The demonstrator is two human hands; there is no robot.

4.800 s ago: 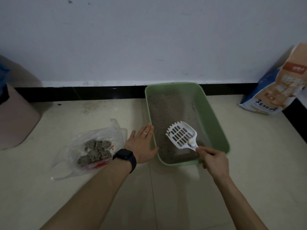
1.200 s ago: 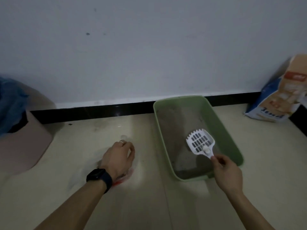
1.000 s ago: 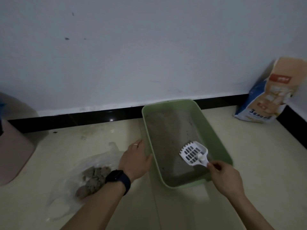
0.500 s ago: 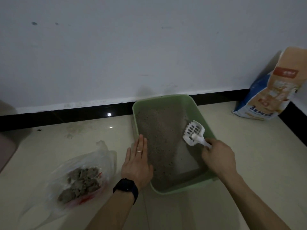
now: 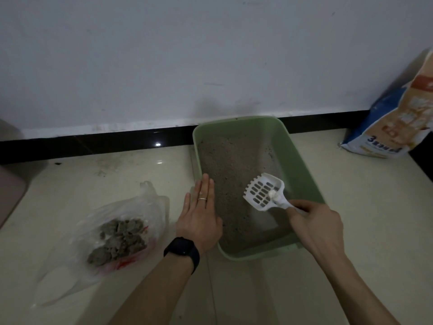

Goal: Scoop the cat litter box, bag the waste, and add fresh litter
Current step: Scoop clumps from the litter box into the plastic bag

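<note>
1. Left hand point(image 5: 199, 221) lies flat, fingers straight, on the left rim of the box point(image 5: 302, 170), probably to steady it.
2. Right hand point(image 5: 316, 226) grips the scoop point(image 5: 263, 195) by its handle, fingers curled; the head is over the litter near the right wall.
3. Bag point(image 5: 121, 233) of clumps lies open left of the box, close for dumping.

Green litter box point(image 5: 302, 165), grey litter point(image 5: 229, 174), white slotted scoop point(image 5: 263, 195), black watch point(image 5: 181, 249).
</note>
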